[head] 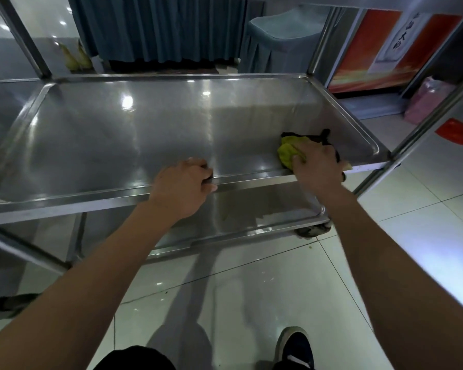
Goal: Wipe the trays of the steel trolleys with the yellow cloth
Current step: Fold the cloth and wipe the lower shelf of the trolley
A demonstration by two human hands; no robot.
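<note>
Right hand [314,162] presses the bunched yellow cloth [289,153] onto the tray [145,129] at centre right of the frame.
Its fingers curl over the cloth near the tray's front right corner. Left hand [183,186], at frame centre, grips the tray's front rim, fingers hooked over it. Below sits a lower tray [251,212]; a dark shoe [296,348] stands on the tiled floor [251,303] at bottom right.

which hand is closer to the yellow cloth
Right. The right hand is on the yellow cloth, pressing it down at the near right corner of the steel tray. The left hand grips the tray's near rim, well to the cloth's left.
</note>
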